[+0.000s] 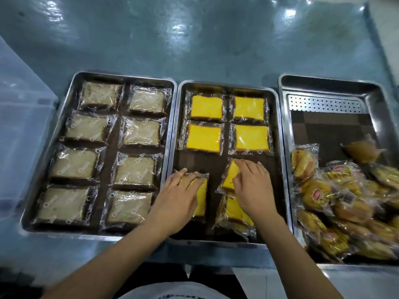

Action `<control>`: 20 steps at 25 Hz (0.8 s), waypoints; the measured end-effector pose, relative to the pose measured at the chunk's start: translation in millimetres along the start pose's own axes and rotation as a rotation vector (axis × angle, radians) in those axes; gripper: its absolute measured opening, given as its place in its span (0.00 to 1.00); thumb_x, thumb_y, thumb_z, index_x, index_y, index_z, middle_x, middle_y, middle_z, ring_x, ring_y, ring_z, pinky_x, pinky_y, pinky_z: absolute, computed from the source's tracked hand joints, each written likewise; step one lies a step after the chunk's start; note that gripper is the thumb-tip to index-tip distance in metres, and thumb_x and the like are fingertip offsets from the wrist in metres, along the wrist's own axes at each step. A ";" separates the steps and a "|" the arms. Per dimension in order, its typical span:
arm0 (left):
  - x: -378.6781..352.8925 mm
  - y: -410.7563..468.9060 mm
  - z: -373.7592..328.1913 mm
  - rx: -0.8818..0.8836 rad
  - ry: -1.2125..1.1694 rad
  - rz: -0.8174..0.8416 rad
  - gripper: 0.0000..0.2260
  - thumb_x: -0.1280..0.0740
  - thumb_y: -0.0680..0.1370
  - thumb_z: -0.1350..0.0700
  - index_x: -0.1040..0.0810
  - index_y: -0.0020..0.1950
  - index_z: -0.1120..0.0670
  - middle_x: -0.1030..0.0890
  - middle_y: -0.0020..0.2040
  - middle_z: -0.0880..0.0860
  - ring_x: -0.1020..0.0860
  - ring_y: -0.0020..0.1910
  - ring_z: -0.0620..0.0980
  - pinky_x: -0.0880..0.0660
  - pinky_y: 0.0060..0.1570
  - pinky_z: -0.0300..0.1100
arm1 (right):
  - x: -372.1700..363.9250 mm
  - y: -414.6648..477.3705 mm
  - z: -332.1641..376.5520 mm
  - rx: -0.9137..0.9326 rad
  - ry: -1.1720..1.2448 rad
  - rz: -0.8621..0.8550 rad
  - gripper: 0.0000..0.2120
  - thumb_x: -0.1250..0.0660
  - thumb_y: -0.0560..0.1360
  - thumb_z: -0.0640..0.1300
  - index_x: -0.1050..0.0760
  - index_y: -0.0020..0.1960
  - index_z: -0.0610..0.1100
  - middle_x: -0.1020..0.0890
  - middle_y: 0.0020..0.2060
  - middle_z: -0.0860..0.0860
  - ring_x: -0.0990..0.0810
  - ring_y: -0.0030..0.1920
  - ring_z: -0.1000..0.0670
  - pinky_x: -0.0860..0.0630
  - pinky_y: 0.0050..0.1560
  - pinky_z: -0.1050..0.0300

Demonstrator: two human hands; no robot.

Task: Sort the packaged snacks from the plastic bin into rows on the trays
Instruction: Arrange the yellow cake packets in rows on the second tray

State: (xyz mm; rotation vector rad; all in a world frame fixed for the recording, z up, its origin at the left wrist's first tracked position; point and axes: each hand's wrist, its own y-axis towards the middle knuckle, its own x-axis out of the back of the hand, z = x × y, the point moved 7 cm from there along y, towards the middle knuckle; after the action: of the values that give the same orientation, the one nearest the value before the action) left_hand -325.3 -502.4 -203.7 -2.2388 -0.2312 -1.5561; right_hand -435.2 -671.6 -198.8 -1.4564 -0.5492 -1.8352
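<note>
- Head view, progress: the left tray [121, 75] looked finished to me, with eight pale packets [138, 132] laid flat in two columns of four
- The middle tray [224, 84] was about half done: four yellow cake packets [205, 138] sat squared up in two rows at the far end, and the near half was being filled
- The right tray [323, 85] held an unsorted heap of bun packets [336, 190] piled at its near end, so I judged that whole tray was left to do
- The translucent plastic bin [19, 130] stood just left of the trays; I could not see what was inside it
- My left hand [179, 190] lay spread and flat on a yellow packet [201, 197] in the near-left spot, pressing it into line
- My right hand [250, 186] rested its fingers over a tilted yellow packet [230, 175], which lay askew on another packet [233, 210] under the wrist; whether the thumb pinched it I could not tell
</note>
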 end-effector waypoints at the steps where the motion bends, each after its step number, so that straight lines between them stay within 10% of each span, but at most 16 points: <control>1: -1.1 -3.0 -9.5 -0.029 -0.022 0.007 0.23 0.46 0.80 0.51 0.31 0.75 0.50 0.28 0.73 0.50 0.34 0.74 0.56 0.37 0.74 0.53 | 2.5 -9.6 -7.2 -0.042 -0.011 -0.028 0.17 0.37 0.78 0.43 0.25 0.66 0.45 0.20 0.60 0.47 0.24 0.62 0.44 0.34 0.72 0.44; 4: -3.4 -3.0 -37.8 -0.107 -0.048 0.004 0.24 0.49 0.80 0.50 0.32 0.76 0.49 0.30 0.75 0.50 0.35 0.74 0.56 0.37 0.74 0.53 | 3.0 -32.3 -18.6 -0.107 -0.024 -0.055 0.11 0.38 0.75 0.45 0.24 0.57 0.46 0.19 0.48 0.48 0.23 0.52 0.43 0.29 0.62 0.43; 20: -8.7 -20.2 -89.7 -0.232 -0.014 0.037 0.22 0.47 0.82 0.45 0.30 0.73 0.51 0.26 0.70 0.49 0.38 0.76 0.54 0.47 0.76 0.50 | 15.4 -85.6 -26.8 0.015 0.045 -0.177 0.13 0.41 0.76 0.48 0.18 0.50 0.50 0.16 0.50 0.56 0.21 0.54 0.48 0.32 0.64 0.44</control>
State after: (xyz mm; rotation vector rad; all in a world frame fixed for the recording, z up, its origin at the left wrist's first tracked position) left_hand -412.8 -520.5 -180.4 -2.4139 -0.0131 -1.6208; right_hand -518.6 -639.0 -182.5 -1.3911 -0.6861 -1.9909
